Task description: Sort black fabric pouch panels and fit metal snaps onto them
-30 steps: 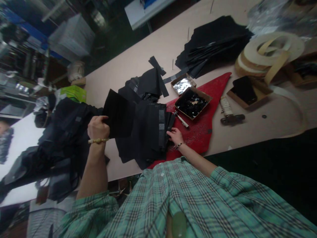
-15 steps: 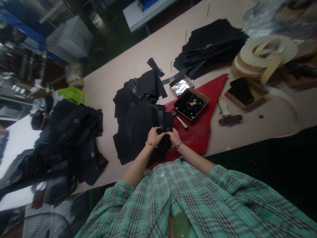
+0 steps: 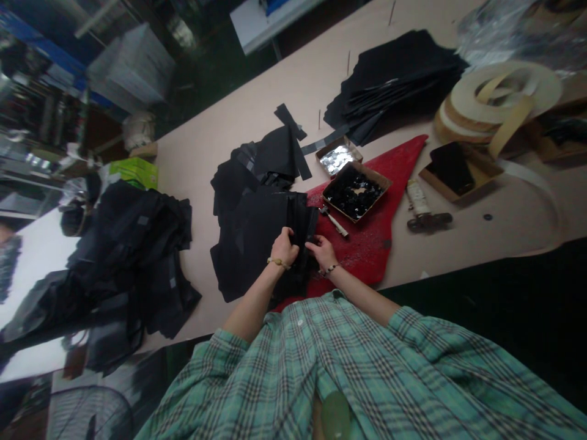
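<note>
My left hand (image 3: pixel 283 246) and my right hand (image 3: pixel 321 252) meet over the near edge of a stack of black fabric pieces (image 3: pixel 257 235) on the tan table (image 3: pixel 238 131). Both hands have fingers curled, pinching the edge of the top black piece with its grey strip (image 3: pixel 299 227). The stack partly overlaps a red mat (image 3: pixel 373 211). A small white-handled tool (image 3: pixel 334 221) lies just beyond my right hand.
A cardboard tray of black bits (image 3: pixel 355 190) and a smaller tray of silvery bits (image 3: pixel 338 156) sit on the mat. A heap of black pieces (image 3: pixel 132 256) lies left, another stack (image 3: pixel 389 76) far back, tape rolls (image 3: pixel 499 98) right, a phone (image 3: pixel 452 166) on a box.
My left hand put the black piece it held up on the left aside and came back to the stack, joining my right hand at its near edge.
</note>
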A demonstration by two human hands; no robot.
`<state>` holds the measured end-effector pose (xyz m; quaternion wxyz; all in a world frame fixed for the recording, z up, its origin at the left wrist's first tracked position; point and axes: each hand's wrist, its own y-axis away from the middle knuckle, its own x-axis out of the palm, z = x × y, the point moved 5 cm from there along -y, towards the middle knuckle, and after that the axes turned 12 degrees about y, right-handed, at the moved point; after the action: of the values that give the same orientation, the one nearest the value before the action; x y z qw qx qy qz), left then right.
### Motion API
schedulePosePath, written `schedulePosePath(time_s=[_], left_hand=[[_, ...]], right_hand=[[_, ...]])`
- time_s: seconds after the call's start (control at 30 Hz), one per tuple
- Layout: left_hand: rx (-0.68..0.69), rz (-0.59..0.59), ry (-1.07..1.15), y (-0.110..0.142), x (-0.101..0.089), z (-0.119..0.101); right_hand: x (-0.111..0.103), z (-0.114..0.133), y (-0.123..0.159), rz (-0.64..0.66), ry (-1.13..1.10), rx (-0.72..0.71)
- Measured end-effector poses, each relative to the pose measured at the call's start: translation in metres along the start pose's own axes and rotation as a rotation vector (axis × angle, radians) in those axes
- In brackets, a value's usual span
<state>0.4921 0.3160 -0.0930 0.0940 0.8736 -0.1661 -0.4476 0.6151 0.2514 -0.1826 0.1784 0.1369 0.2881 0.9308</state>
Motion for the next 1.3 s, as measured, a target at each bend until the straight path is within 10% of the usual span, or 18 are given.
schedulePosePath(time_s=[0.3, 0.4, 0.6, 0.7, 0.87, 1.07, 1.13, 1.2, 1.3], left_hand=[[-0.151, -0.274, -0.35, 0.01, -0.205, 0.031], [-0.041, -0.298, -0.448, 0.026, -0.192, 0.003], [0.099, 0.007, -0.293, 0.041, -0.061, -0.028], [0.071, 0.039, -0.217, 0.039, -0.035, -0.018], [0.007, -0.104, -0.175, 0.028, -0.093, 0.014], [-0.294, -0.6, -0.432, 0.055, -0.29, 0.044], [-0.28, -0.682, -0.572, 0.064, -0.324, 0.038], [-0.204, -0.612, -0.67, 0.062, -0.318, 0.031], [-0.143, -0.38, -0.689, 0.049, -0.242, 0.026]], right_hand=[[-0.004, 0.0, 0.003, -0.045, 0.128, -0.045], [0.008, 0.015, 0.008, -0.127, 0.256, -0.159], [0.053, 0.057, 0.022, -0.019, 0.269, -0.339], [0.07, 0.06, 0.025, 0.161, 0.099, -0.284], [0.072, 0.041, 0.028, 0.313, -0.074, -0.128], [0.024, 0.017, 0.01, -0.021, 0.2, -0.182], [0.014, 0.014, 0.001, -0.102, 0.279, -0.204], [0.012, 0.011, -0.009, -0.107, 0.304, -0.161], [0.015, 0.005, -0.019, -0.083, 0.259, -0.049]])
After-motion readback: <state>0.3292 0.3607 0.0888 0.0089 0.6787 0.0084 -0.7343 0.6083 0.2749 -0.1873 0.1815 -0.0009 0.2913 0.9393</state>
